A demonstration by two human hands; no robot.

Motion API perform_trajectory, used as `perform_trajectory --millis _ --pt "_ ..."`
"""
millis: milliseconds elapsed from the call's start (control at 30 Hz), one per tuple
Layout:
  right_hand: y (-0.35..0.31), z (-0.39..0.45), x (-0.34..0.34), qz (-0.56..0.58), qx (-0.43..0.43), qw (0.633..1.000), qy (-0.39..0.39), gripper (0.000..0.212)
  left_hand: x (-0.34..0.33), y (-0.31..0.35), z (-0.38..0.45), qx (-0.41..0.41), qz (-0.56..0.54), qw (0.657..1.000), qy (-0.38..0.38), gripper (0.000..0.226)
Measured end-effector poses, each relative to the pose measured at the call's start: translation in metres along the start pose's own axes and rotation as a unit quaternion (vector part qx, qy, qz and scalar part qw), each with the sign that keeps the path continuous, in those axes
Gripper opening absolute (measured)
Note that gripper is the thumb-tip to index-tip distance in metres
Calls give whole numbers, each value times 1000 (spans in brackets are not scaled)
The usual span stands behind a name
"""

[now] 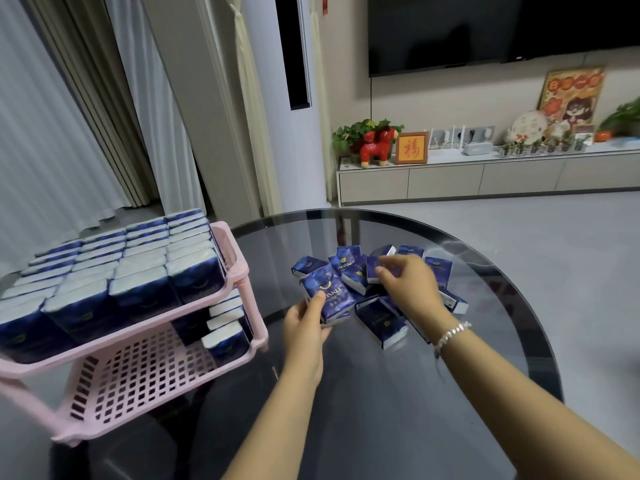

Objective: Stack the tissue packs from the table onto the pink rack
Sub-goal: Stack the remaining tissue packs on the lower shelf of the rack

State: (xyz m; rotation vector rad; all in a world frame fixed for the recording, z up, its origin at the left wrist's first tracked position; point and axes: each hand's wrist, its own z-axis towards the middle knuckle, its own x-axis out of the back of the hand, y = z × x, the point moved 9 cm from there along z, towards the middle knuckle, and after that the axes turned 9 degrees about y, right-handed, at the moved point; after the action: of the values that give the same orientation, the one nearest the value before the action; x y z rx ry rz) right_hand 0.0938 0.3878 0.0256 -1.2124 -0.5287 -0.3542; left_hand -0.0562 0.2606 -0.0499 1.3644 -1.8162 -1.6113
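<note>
So right now I'm mid-grab at the pile of tissue packs (377, 282) sitting in the middle of the round glass desk (502, 271). My left hand (304, 327) has a grip on one pack (327, 296), thumb on its front face and fingers curled underneath, holding it tilted just above the glass at the near-left edge of the pile. My right hand (408, 282) is over the far side of the pile, fingers pinching another pack (375, 268); it's a bit blurry there, so I can't say how firm that hold is.

The pink rack (242, 271) stands just left of the desk. Its top tier is packed full with rows of upright packs, and the lower tier (145, 368) only has a few at its far right corner, so that's where the room is.

Looks like I'm on the pick-up step, with roughly a dozen loose packs left. Next I'd swing both packs left and down, under the top tier, and stand them on edge beside the ones already there without knocking that short row over.
</note>
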Motion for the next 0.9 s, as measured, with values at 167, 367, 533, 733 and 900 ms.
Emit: perform_trajectory --millis 167,367,533,733,900 --pt "23 31 -2 -228 8 974 14 56 -5 -10 13 -32 -17 999 -14 17" --pt "41 41 -15 -217 -24 976 -14 61 -4 -27 22 -52 24 998 -31 41" --pt "33 29 -20 -128 23 991 16 51 -1 -30 29 -45 16 998 -47 38" --pt "27 24 -18 26 29 999 -1 42 5 -23 29 -66 16 997 -42 35" --pt "-4 23 -9 160 28 985 -54 45 6 -19 27 -65 28 996 -58 54"
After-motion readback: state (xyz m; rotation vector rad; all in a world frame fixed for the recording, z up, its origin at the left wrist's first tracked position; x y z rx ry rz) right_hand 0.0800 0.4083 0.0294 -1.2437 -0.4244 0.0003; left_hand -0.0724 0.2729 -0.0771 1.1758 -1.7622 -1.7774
